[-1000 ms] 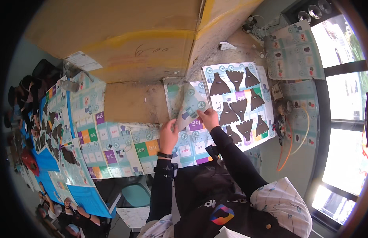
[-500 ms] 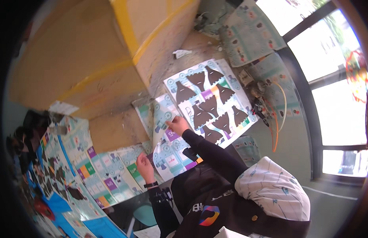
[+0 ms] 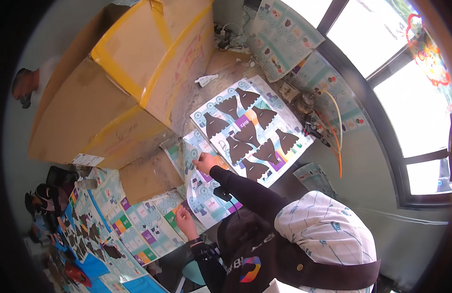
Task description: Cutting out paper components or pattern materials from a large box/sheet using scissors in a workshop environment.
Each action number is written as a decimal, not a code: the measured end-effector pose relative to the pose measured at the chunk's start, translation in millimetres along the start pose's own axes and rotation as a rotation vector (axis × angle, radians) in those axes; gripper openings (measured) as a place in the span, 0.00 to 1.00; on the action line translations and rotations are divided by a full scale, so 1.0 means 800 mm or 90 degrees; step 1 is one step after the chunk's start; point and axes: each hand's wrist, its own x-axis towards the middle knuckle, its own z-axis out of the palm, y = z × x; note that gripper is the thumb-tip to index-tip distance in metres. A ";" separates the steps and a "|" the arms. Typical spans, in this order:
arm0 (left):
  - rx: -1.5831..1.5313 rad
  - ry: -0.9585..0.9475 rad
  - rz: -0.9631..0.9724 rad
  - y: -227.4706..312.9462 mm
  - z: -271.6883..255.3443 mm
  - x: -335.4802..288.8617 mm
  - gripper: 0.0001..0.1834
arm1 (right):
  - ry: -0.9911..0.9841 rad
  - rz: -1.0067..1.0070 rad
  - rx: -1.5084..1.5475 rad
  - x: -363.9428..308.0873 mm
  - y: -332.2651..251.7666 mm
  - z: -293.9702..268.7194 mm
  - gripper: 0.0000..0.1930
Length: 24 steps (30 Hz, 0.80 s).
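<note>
A printed sheet, pale with teal wheels and purple blocks, lies in front of me with its left side curled up. My right hand reaches over it, fingers pinched together at the sheet. Beside the sheet's near left edge is my left hand, wearing a dark wristband. Its fingers are curled together, and what they hold, if anything, is too small to make out. To the right, a similar printed sheet carries several dark brown dress-shaped pieces with scalloped hems, laid in rows.
A large cardboard box with yellow tape stands at the back left. More printed sheets cover the table at left, where another person is at work beside dark pieces. Cables hang near the window.
The view has shifted, showing more of the box and the other person. My right hand stays at the sheet, whose raised left side is lower now. My left hand remains by its near edge.
</note>
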 end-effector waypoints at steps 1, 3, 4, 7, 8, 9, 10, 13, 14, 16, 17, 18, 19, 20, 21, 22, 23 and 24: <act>0.002 -0.011 -0.002 0.003 0.001 -0.003 0.12 | 0.006 -0.012 -0.024 -0.002 -0.004 0.001 0.16; 0.002 -0.026 0.002 0.022 0.008 -0.005 0.12 | 0.019 -0.025 -0.046 0.002 -0.006 -0.002 0.16; 0.000 -0.043 0.004 0.031 0.011 -0.007 0.13 | 0.008 -0.039 -0.043 0.006 -0.011 0.001 0.16; -0.008 -0.073 0.011 0.050 0.015 -0.011 0.15 | -0.085 -0.035 -0.014 0.003 -0.038 -0.003 0.15; -0.015 -0.088 0.017 0.056 0.015 -0.014 0.15 | -0.165 -0.018 0.011 0.000 -0.050 -0.011 0.14; -0.013 -0.088 0.016 0.064 0.015 -0.017 0.15 | -0.227 -0.027 -0.014 -0.003 -0.059 -0.021 0.09; -0.168 -0.123 -0.042 0.071 0.014 -0.020 0.13 | -0.228 -0.026 -0.013 -0.011 -0.062 -0.037 0.09; -0.578 -0.206 -0.150 0.092 0.008 -0.024 0.09 | -0.659 0.058 0.558 -0.058 -0.075 -0.114 0.05; -0.833 -0.261 -0.201 0.101 0.011 -0.024 0.08 | -0.731 0.038 0.636 -0.059 -0.054 -0.133 0.05; -0.921 -0.268 -0.208 0.121 0.028 -0.030 0.04 | -0.780 -0.020 0.705 -0.086 -0.030 -0.151 0.03; -0.895 -0.356 -0.209 0.134 0.044 -0.037 0.04 | -0.789 0.004 0.676 -0.106 -0.029 -0.154 0.03; -0.865 -0.443 -0.210 0.146 0.058 -0.043 0.04 | -0.797 0.028 0.648 -0.124 -0.025 -0.154 0.02; -0.864 -0.446 -0.213 0.159 0.071 -0.048 0.04 | -0.845 0.050 0.673 -0.136 -0.015 -0.152 0.03; -0.864 -0.493 -0.214 0.170 0.079 -0.055 0.04 | -0.845 0.054 0.677 -0.142 -0.014 -0.161 0.03; -0.863 -0.539 -0.214 0.174 0.084 -0.063 0.03 | -0.809 0.040 0.644 -0.146 -0.013 -0.174 0.04; -0.861 -0.542 -0.217 0.173 0.088 -0.065 0.03 | -0.770 0.022 0.611 -0.145 -0.011 -0.191 0.04; -0.836 -0.537 -0.206 0.170 0.089 -0.067 0.03 | -0.756 0.025 0.645 -0.145 0.000 -0.205 0.03; -0.812 -0.530 -0.194 0.166 0.091 -0.072 0.04 | -0.743 0.037 0.648 -0.147 0.013 -0.216 0.03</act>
